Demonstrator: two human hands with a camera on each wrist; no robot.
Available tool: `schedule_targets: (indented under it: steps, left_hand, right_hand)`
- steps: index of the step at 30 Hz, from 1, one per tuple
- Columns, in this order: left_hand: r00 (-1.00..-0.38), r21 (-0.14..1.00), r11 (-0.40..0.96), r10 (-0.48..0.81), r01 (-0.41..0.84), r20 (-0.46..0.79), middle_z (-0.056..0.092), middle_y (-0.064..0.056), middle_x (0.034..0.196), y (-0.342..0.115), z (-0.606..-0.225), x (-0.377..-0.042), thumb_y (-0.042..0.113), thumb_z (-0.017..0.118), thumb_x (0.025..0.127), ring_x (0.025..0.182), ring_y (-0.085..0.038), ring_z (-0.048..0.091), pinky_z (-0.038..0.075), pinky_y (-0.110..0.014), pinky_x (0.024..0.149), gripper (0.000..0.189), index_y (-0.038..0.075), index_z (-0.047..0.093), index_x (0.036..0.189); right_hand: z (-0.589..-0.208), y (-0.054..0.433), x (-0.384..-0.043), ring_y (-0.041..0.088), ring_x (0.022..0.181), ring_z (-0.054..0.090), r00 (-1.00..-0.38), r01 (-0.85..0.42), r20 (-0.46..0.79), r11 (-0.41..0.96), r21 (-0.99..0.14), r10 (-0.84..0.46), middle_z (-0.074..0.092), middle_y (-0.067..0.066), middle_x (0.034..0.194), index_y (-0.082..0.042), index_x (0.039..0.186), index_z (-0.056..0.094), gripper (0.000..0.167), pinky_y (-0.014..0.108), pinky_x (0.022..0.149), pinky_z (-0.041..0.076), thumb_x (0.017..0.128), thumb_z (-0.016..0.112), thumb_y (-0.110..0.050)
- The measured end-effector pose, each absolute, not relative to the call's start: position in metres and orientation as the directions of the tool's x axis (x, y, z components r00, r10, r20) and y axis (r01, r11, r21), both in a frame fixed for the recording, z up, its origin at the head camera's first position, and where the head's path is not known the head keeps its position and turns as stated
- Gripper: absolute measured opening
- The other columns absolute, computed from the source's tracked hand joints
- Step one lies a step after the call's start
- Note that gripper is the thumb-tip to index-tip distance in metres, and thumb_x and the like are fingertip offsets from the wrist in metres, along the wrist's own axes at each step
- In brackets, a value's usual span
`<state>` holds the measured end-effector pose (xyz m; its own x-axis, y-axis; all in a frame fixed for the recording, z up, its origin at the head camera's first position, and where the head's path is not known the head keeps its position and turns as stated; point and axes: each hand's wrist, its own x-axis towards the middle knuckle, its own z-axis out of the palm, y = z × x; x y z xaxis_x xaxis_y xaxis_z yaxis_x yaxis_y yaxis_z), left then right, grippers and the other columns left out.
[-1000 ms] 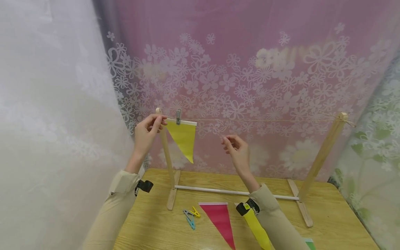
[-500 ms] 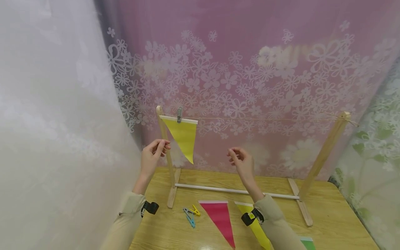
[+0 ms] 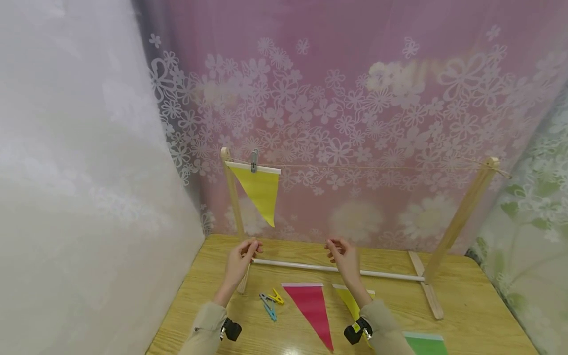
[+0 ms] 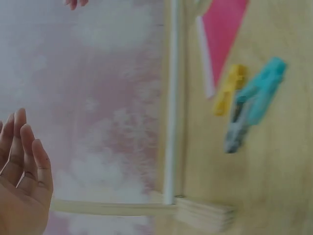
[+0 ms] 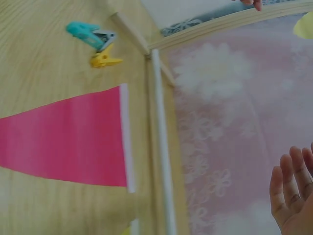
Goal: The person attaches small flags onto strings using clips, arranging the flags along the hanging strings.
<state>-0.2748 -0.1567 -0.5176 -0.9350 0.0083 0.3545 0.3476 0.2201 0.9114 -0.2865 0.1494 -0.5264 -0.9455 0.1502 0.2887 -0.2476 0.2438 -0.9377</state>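
My left hand [image 3: 237, 262] and right hand [image 3: 348, 262]: fingers loose, holding nothing | red pennant [image 3: 310, 309]: lower centre of frame, below and between them, right looks nearer | long axis slants down-right

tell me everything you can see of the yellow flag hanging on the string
The yellow flag is a triangle, seemingly thin paper or cloth, with a white strip along its top. A grey clip pins this edge to the string near the left post. It points downward, tip slightly bent. Neither left hand nor right hand touches it.
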Motion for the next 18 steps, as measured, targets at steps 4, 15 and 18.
schedule_targets:
  steps: [4,15,18]
  left_hand:
    - [-0.952,0.903,0.302,0.053,0.304,0.303,0.074,-0.012,0.091,-0.152,-0.548,-0.270,0.027,0.060,0.104,0.076,-0.020,0.066,0.053,-0.023,0.062,0.022,0.011,0.076,0.104]
    - [-0.911,0.776,0.508,0.360,0.374,0.203,0.075,-0.003,0.099,-0.152,-0.599,-0.254,0.019,0.064,0.101,0.084,-0.009,0.066,0.054,-0.026,0.073,0.016,0.009,0.075,0.109]
    - [-0.906,0.751,0.555,0.400,0.358,0.137,0.075,-0.003,0.100,-0.153,-0.607,-0.248,0.011,0.068,0.098,0.082,-0.007,0.063,0.053,-0.023,0.072,0.011,0.010,0.076,0.106]
  right_hand:
    - [-0.547,0.149,-0.284,0.022,0.068,0.069,-0.959,-0.194,0.245,0.304,-0.933,0.142,0.073,0.022,0.098,0.001,0.112,0.072,0.026,0.035,0.060,0.060,0.100,0.067,-0.021]
    - [-0.585,0.141,-0.278,0.030,0.075,0.069,-0.982,-0.139,0.183,0.494,-0.858,0.043,0.073,0.013,0.095,-0.005,0.111,0.075,0.019,0.029,0.059,0.055,0.097,0.071,-0.018]
    - [-0.593,0.140,-0.278,0.022,0.077,0.069,-0.979,-0.170,0.206,0.568,-0.805,-0.001,0.074,0.007,0.096,-0.007,0.105,0.076,0.014,0.029,0.064,0.054,0.096,0.072,-0.016]
